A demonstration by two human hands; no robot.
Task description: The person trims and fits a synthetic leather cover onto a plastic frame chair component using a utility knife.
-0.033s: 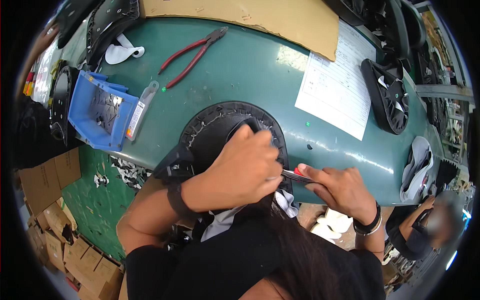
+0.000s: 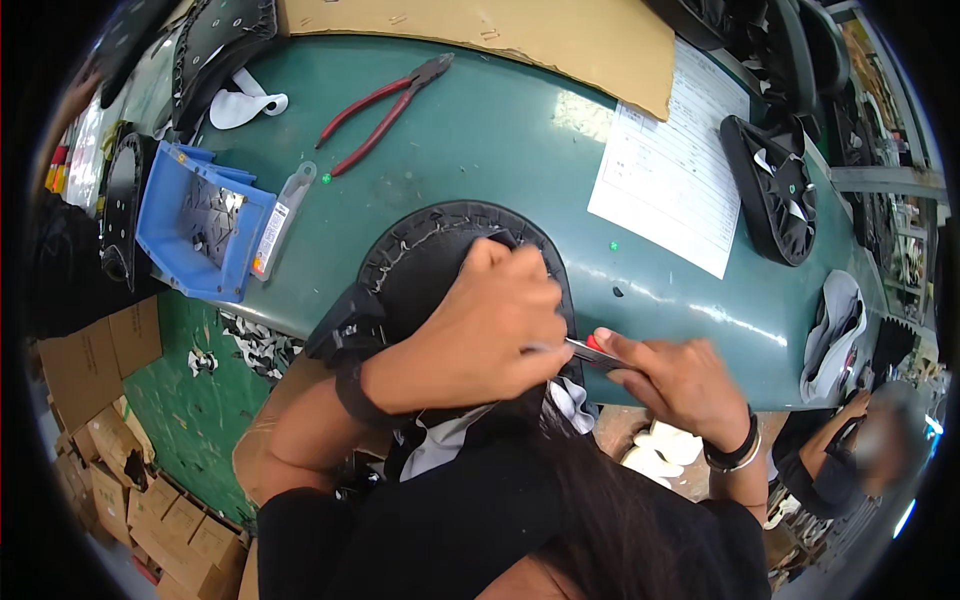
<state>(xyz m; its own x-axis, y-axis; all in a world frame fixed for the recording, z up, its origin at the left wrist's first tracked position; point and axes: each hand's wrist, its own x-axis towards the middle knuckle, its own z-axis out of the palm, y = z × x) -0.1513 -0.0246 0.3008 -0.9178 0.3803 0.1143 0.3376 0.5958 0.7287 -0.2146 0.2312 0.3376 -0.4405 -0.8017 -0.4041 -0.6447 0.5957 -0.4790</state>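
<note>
A black padded seat piece [image 2: 415, 270] with a rounded end lies at the near edge of the green table, its underside up and a row of staples along the rim. My left hand [image 2: 505, 325] is closed in a fist over it, pinching black cover material [image 2: 497, 238] that mostly hides behind the fingers. From the right, my right hand [image 2: 685, 380] grips a cutter knife [image 2: 592, 352] with a metal blade and a red part under the thumb. The blade points left, close by my left hand; its tip is hidden there. White cloth [image 2: 570, 405] hangs below the seat piece.
Red-handled pliers [image 2: 385, 115], a blue bin [image 2: 205, 225] and a blade case [image 2: 283, 222] lie at the left. Printed paper [image 2: 668, 165] and cardboard [image 2: 490, 40] sit farther back. Another black seat piece [image 2: 770, 190] is at the right. Other people work at both sides.
My left fist has shifted slightly on the seat piece, and my left forearm has moved a little to the right. My right hand with the cutter knife stays nearly in place.
</note>
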